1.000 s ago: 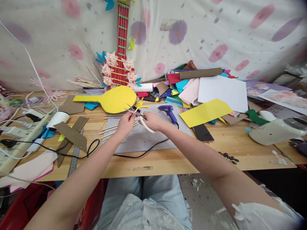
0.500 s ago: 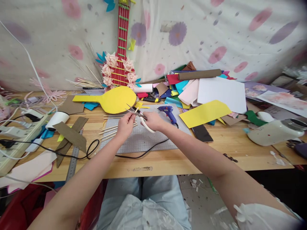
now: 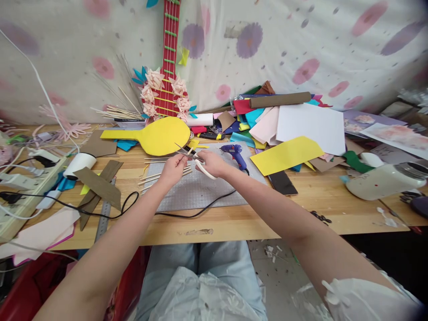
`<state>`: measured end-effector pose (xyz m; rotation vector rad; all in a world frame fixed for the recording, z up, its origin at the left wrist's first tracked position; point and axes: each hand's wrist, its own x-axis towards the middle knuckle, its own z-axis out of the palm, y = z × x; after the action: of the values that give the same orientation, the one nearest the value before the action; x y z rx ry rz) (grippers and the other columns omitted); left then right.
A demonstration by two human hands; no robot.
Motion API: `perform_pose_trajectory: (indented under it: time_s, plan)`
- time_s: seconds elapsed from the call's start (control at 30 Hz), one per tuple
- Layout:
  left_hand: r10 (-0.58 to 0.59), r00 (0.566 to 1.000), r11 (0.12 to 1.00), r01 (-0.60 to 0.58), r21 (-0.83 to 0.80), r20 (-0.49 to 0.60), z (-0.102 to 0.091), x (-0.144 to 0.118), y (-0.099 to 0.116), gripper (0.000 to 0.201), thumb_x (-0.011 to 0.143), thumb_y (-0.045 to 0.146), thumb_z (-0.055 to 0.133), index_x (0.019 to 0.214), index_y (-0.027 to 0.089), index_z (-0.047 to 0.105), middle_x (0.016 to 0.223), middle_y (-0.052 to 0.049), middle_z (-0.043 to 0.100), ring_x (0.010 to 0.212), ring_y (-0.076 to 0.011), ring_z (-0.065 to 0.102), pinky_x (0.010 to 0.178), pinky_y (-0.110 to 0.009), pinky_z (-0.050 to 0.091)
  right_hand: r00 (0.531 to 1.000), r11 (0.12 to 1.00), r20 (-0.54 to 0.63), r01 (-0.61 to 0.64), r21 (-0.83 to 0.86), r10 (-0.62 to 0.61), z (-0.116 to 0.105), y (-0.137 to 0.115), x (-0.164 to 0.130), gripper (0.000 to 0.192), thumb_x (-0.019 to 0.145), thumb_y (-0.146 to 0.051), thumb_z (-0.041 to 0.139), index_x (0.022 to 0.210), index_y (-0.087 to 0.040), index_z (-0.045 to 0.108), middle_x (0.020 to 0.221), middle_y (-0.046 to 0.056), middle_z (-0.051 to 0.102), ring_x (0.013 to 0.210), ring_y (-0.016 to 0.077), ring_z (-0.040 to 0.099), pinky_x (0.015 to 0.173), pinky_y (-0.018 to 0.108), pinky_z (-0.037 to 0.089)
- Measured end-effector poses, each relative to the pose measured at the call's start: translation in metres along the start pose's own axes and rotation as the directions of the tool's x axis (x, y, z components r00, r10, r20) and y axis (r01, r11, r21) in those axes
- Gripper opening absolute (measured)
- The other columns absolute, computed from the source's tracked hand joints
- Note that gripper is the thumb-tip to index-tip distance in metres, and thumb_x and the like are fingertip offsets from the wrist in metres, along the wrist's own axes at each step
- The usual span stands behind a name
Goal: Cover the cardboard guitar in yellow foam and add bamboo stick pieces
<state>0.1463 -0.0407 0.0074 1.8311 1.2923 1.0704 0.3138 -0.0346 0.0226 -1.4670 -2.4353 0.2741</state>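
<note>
My right hand (image 3: 211, 163) grips scissors (image 3: 195, 160) with white handles, the blades pointing left and open around a thin wooden stick (image 3: 189, 152). My left hand (image 3: 172, 169) pinches that stick just left of the blades. Both hands hover over a grey cutting mat (image 3: 200, 189) in the middle of the wooden table (image 3: 240, 220). More thin sticks (image 3: 152, 178) lie on the mat's left edge under my left hand. A yellow paddle-shaped cutout (image 3: 157, 137) lies just behind the hands.
A blue glue gun (image 3: 236, 154) lies right of my hands, its black cord (image 3: 197, 209) crossing the mat. A black phone (image 3: 282, 183), yellow sheet (image 3: 287, 155), paper pile (image 3: 301, 125), metal ruler (image 3: 103, 218), power strip (image 3: 23, 196) and a red cardboard guitar (image 3: 167, 84) surround them.
Both hands stay at the stick with the scissors; the view has tilted slightly, so everything sits a little higher in the picture. No other change shows.
</note>
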Motion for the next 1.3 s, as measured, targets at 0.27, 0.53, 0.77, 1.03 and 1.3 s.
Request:
perform_pose_trajectory:
  time_s: [0.27, 0.53, 0.77, 1.03, 1.3]
  plan:
    - [0.011, 0.995, 0.997, -0.003, 0.074, -0.104, 0.003, -0.004, -0.006, 0.023, 0.082, 0.029, 0.043, 0.078, 0.015, 0.060, 0.058, 0.001, 0.051, 0.054, -0.0113, 0.045, 0.053, -0.023, 0.033, 0.992, 0.987, 0.049, -0.106, -0.121, 0.112, -0.001, -0.013, 0.000, 0.033, 0.081, -0.043, 0.043, 0.087, -0.017, 0.063, 0.094, 0.007, 0.067, 0.082, 0.0183, 0.059, 0.061, 0.025, 0.032]
    - [0.126, 0.973, 0.977, -0.089, 0.192, -0.191, 0.004, -0.011, 0.001, 0.021, 0.082, 0.025, 0.044, 0.064, 0.017, 0.053, 0.059, 0.001, 0.053, 0.058, -0.0112, 0.048, 0.058, -0.022, 0.035, 0.998, 0.994, 0.012, -0.056, -0.098, 0.058, 0.003, -0.007, -0.001, 0.030, 0.080, -0.042, 0.046, 0.089, -0.017, 0.060, 0.095, 0.007, 0.065, 0.084, 0.0180, 0.058, 0.062, 0.025, 0.033]
    - [0.122, 0.987, 0.979, -0.102, 0.179, -0.103, -0.003, -0.010, -0.003, 0.028, 0.082, 0.027, 0.043, 0.056, 0.018, 0.046, 0.050, 0.003, 0.045, 0.050, -0.0101, 0.042, 0.051, -0.022, 0.030, 1.000, 0.997, -0.004, -0.019, -0.077, 0.019, 0.004, -0.002, -0.002, 0.029, 0.078, -0.043, 0.048, 0.089, -0.017, 0.059, 0.096, 0.006, 0.064, 0.090, 0.0181, 0.055, 0.064, 0.025, 0.034]
    - [0.129, 0.989, 0.973, -0.111, 0.202, -0.075, -0.007, -0.009, -0.001, 0.028, 0.083, 0.031, 0.042, 0.061, 0.017, 0.051, 0.054, 0.002, 0.049, 0.053, -0.0109, 0.044, 0.053, -0.023, 0.031, 0.997, 0.989, -0.009, -0.081, -0.124, 0.081, 0.005, -0.006, -0.002, 0.036, 0.078, -0.047, 0.045, 0.082, -0.016, 0.064, 0.089, 0.008, 0.067, 0.080, 0.0183, 0.059, 0.060, 0.026, 0.030]
    - [0.089, 0.995, 0.985, -0.081, 0.155, -0.049, -0.009, -0.010, 0.000, 0.025, 0.083, 0.028, 0.041, 0.068, 0.016, 0.057, 0.053, 0.002, 0.049, 0.051, -0.0109, 0.044, 0.051, -0.022, 0.032, 0.999, 0.995, -0.004, -0.039, -0.093, 0.039, 0.004, -0.004, -0.002, 0.031, 0.078, -0.044, 0.046, 0.086, -0.018, 0.062, 0.093, 0.006, 0.066, 0.085, 0.0187, 0.057, 0.060, 0.025, 0.030]
